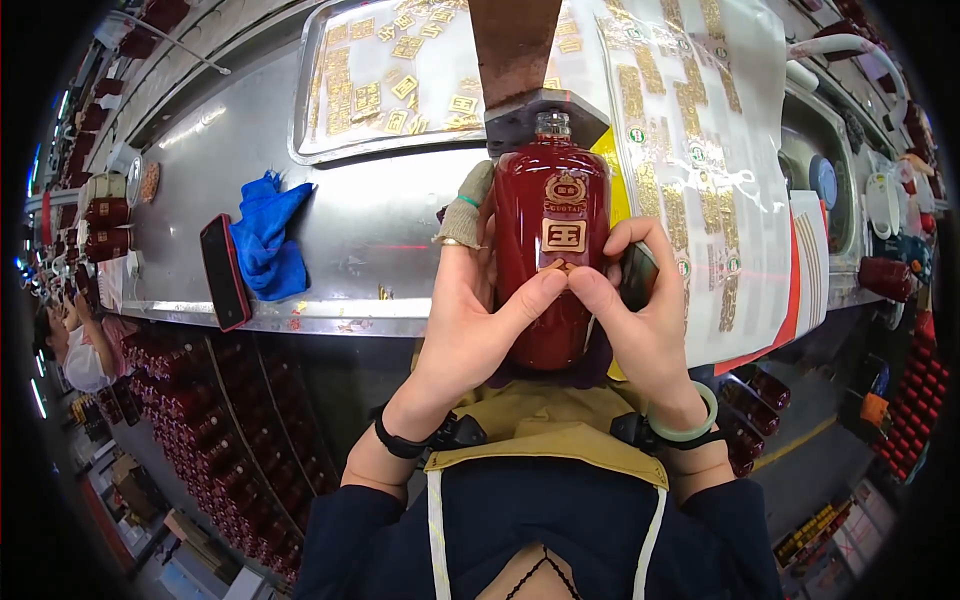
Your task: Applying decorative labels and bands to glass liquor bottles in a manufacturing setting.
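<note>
A dark red glass bottle [540, 310] with a clear, uncapped neck lies in front of me, its neck pointing away. On its front are a gold emblem and a gold square label [563, 237]. My left hand [475, 310], with a cloth finger cover on one finger, is closed around the bottle's left side. My right hand [640, 300] grips the right side, its index finger bent. Both thumb tips meet on the glass just below the square label; something small and gold seems to be under them. The bottle hides some fingertips.
Beyond the bottle stands a dark metal support [515, 50]. A tray [310, 130] of loose gold labels is at the far left, and white sheets [745, 200] with gold label strips cover the right. A blue cloth [270, 240] and a phone [225, 275] lie left. Many red bottles [200, 430] stand below.
</note>
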A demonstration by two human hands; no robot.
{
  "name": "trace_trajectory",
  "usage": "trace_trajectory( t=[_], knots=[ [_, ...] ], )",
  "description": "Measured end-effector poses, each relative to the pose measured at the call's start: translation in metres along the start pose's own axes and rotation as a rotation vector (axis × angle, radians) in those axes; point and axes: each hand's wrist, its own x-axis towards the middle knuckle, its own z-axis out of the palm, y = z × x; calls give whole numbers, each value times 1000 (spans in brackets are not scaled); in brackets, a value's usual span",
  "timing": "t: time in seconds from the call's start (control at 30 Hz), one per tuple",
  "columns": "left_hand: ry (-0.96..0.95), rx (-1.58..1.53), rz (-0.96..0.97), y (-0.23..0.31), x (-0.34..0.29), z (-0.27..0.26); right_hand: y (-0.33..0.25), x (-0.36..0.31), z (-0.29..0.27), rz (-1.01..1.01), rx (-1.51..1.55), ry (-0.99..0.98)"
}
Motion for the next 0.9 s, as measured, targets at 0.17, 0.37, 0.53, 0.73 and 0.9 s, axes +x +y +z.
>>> trace_trajectory(
  t=[0.17,0.37,0.53,0.73,0.9],
  knots=[
    [-24,40,37,0,3,-1,0,0,1,121,158,-33],
    [-42,52,43,0,3,-3,-3,3,0,98,162,-62],
    [-13,-19,6,-2,3,-4,-2,4,-6,224,376,-92],
    [-38,32,14,0,3,-7,2,5,-7,171,317,-88],
    [16,-126,-36,1,3,-7,1,7,-6,231,313,-49]
  ],
)
